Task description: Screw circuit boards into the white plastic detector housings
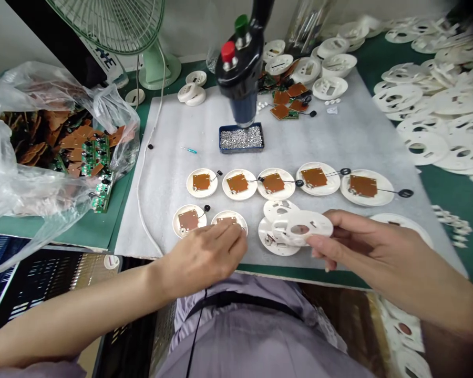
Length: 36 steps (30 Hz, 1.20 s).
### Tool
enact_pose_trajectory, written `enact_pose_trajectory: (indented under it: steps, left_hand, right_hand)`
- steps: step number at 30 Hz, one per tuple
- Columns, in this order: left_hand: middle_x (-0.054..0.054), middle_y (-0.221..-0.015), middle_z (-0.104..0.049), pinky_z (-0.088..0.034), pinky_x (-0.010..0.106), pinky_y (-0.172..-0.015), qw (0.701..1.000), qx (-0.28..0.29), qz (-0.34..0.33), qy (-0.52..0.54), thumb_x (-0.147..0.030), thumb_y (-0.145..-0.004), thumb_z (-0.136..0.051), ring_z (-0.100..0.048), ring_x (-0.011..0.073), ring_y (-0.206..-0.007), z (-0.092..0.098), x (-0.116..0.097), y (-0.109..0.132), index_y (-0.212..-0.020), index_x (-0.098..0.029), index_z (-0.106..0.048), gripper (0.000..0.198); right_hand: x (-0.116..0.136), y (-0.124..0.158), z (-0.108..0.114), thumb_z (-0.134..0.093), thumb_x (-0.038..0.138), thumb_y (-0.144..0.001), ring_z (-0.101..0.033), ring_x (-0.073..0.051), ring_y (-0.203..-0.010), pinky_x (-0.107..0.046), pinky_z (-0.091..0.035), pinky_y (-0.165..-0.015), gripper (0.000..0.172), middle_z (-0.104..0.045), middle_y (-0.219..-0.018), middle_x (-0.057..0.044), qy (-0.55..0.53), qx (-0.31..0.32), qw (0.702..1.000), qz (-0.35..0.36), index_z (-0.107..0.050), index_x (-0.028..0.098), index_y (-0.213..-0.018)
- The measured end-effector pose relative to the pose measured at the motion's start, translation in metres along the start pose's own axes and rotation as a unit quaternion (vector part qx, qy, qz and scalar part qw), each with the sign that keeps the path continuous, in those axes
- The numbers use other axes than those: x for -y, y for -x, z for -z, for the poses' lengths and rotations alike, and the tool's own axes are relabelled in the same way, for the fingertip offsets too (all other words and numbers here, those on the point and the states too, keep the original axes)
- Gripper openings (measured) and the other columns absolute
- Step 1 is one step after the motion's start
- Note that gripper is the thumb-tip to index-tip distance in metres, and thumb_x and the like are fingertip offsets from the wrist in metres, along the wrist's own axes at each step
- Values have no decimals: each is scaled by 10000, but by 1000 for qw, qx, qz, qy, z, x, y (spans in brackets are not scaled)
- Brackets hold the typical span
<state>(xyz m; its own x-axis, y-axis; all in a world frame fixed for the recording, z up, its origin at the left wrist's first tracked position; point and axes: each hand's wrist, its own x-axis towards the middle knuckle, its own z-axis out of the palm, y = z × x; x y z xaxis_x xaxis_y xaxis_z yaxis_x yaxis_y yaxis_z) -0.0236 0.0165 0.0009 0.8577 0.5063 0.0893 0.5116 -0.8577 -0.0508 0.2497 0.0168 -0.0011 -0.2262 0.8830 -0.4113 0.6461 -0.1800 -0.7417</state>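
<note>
My left hand [205,254] rests with curled fingers on a white round base [229,217] that holds a brown circuit board, in the front row of the white foam mat [173,131]. My right hand [362,249] pinches a white plastic disc [302,228] with cut-outs by its right edge, held just above two more bare discs [280,210]. Another base with a board [188,219] lies left of my left hand. Behind, a row of several white bases with brown boards and black wired parts [274,182] runs across the mat.
A hanging electric screwdriver [240,68] with red and green buttons sits over a blue tray of screws [241,138]. A plastic bag of circuit boards [74,152] lies left, a fan [118,26] behind it. Piles of white discs [433,110] fill the right.
</note>
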Motion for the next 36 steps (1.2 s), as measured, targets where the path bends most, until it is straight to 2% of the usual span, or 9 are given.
enact_pose_trajectory:
  steps: [6, 15, 19, 22, 25, 28, 30, 32, 36]
  left_hand:
    - [156, -1398, -557, -516, 348, -1022, 998, 44, 38, 12, 17, -900, -341, -538, 271, -1293, 1, -13, 18, -1365, -25, -476, 486]
    - [171, -1389, -541, -483, 407, -1067, 988, -15, 100, 118, -48, -967, -367, -480, 278, -1334, -20, -17, 27, -1387, -64, -442, 427]
    - [174, -1428, -505, -398, 433, -1142, 977, -61, 135, 156, -208, -992, -492, -392, 270, -1397, -13, -9, 29, -1357, -81, -438, 390]
    - [222, -1476, -440, -356, 519, -1146, 965, -93, 195, 148, -391, -953, -580, -291, 321, -1451, -14, -1, 31, -1437, -81, -306, 637]
    - [234, -1377, -533, -379, 523, -1112, 960, -110, 210, 149, -427, -934, -602, -388, 336, -1396, -24, 3, 30, -1424, -76, -295, 676]
    - [190, -1318, -585, -400, 481, -1092, 956, -124, 207, 166, -398, -948, -592, -463, 299, -1346, -32, 2, 27, -1391, -110, -335, 588]
    - [165, -1294, -601, -395, 478, -1090, 954, -138, 213, 162, -398, -950, -591, -438, 299, -1365, -33, 0, 26, -1387, -133, -357, 562]
    - [131, -1262, -623, -409, 472, -1061, 956, -145, 219, 131, -378, -949, -598, -452, 311, -1342, -32, -3, 28, -1341, -169, -439, 472]
    - [65, -1269, -650, -457, 371, -968, 980, -95, 168, 48, -165, -996, -452, -546, 266, -1221, -23, -14, 33, -1230, -154, -581, 267]
  right_hand:
    - [2, -3, -3, -468, 698, -841, -511, -89, -561, -187, -428, -523, 533, -551, -626, -13, 34, -7, 999, 37, -602, 187, -763]
    - [17, -16, -20, -497, 632, -866, -521, -60, -570, -160, -451, -561, 483, -583, -662, -2, 33, -12, 996, 80, -610, 173, -765]
    - [22, -26, -28, -546, 662, -816, -581, -75, -586, -181, -524, -564, 601, -623, -775, -2, -33, -16, 999, 38, -553, 221, -1223]
    - [35, -34, -40, -564, 625, -820, -606, -91, -606, -195, -526, -542, 670, -629, -834, -17, -63, 7, 997, 44, -445, 215, -1336]
    - [49, -42, -50, -500, 542, -900, -606, -70, -631, -161, -471, -548, 433, -646, -833, -1, 1, 63, 995, 76, -532, 237, -1206]
    - [56, -49, -51, -462, 449, -949, -538, -43, -560, -143, -371, -527, 295, -597, -663, 43, 90, 91, 985, 113, -582, 278, -1157]
    - [56, -53, -48, -482, 421, -950, -514, -36, -558, -142, -351, -540, 271, -576, -638, 48, 132, 74, 977, 151, -600, 289, -1155]
    - [52, -56, -47, -488, 399, -955, -538, -27, -632, -139, -380, -590, 253, -619, -807, 27, 191, 27, 957, 218, -618, 284, -1138]
    - [45, -46, -54, -442, 301, -962, -444, -5, -573, -153, -306, -516, 273, -547, -1041, -23, 304, -58, 907, 287, -612, 264, -1172]
